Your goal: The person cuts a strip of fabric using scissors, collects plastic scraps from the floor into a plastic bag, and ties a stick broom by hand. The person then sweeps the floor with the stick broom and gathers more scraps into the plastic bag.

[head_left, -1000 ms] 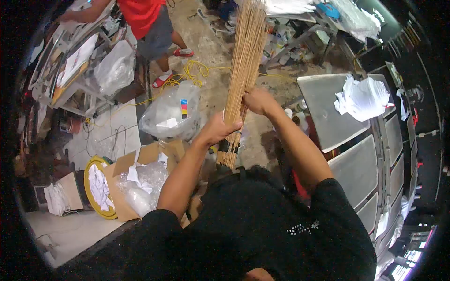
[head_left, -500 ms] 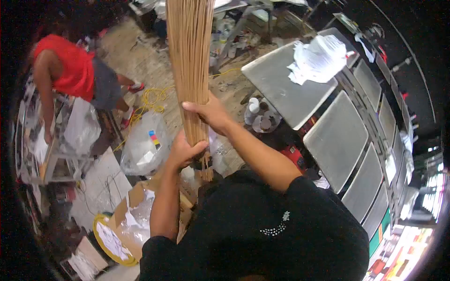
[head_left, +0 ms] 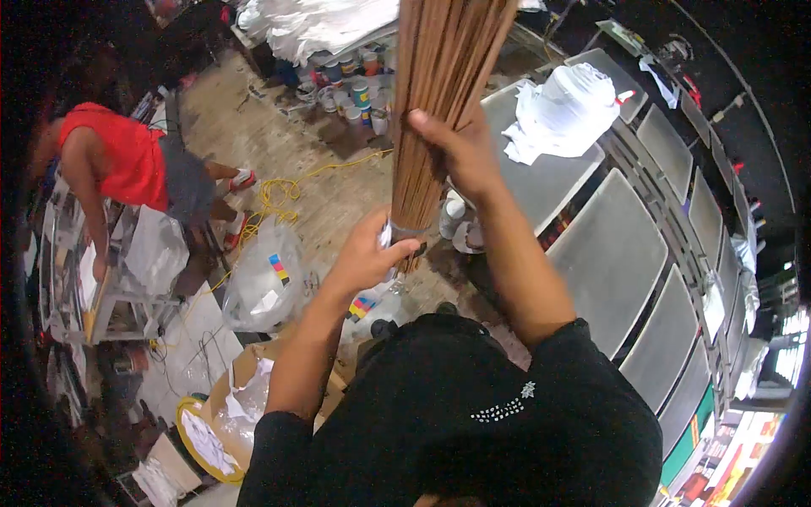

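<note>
A stick broom (head_left: 448,51), a bundle of long thin brown sticks, stands nearly upright in front of me, its top cut off by the frame. Low on it, my left hand (head_left: 367,253) is closed round the bound end, where a few stick ends poke out below the thumb. Higher up, my right hand (head_left: 463,152) grips the bundle, its thumb lying across the sticks. Most of the fingers of both hands are hidden behind the broom.
Grey flat boards (head_left: 604,262) line the right, one carrying a white cloth (head_left: 566,110). A person in red (head_left: 114,156) bends at the left. A yellow cord (head_left: 279,193), a clear plastic bag (head_left: 266,279) and a cardboard box (head_left: 241,372) are on the floor. Paint tubs (head_left: 361,93) stand ahead.
The broom and both hands have moved right and up in view, and the broom now leans slightly right. Its sticks spread more at the top. My hands keep hold of it.
</note>
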The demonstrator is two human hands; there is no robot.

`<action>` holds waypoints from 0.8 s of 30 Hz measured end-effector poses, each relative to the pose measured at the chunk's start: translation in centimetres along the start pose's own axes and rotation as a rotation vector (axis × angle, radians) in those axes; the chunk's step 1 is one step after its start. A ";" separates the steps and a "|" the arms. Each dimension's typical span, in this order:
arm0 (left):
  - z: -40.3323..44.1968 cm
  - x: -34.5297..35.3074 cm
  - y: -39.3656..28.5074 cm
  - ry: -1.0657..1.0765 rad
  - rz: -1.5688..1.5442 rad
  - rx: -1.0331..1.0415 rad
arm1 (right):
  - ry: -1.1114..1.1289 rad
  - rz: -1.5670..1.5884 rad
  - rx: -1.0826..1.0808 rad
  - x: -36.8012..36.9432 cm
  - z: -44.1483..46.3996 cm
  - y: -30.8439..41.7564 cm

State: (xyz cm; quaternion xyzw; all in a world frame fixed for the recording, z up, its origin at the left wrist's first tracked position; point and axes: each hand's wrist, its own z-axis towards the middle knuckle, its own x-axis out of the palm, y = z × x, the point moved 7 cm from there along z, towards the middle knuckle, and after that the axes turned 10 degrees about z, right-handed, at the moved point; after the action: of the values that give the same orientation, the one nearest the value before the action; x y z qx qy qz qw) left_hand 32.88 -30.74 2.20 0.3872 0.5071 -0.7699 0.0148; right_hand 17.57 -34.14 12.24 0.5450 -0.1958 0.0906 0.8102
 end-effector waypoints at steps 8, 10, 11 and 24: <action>4.6 3.8 -2.5 0.120 -0.522 -0.192 | -0.115 -0.049 -0.092 -5.4 4.3 2.0; 5.2 3.7 -3.8 0.122 -0.417 -0.254 | -0.094 0.003 -0.071 -5.9 5.1 1.8; 5.4 3.7 -4.0 0.131 -0.315 -0.308 | -0.078 0.050 -0.058 -5.9 5.6 1.7; 7.0 4.3 -5.0 -0.003 -0.221 -0.118 | 0.023 0.091 -0.014 -6.4 9.2 0.6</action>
State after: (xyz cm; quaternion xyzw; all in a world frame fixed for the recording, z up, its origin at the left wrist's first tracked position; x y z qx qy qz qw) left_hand 23.70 -32.24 4.70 0.3262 0.5913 -0.7360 -0.0468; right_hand 9.55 -41.96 13.09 0.5287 -0.2116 0.1320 0.8113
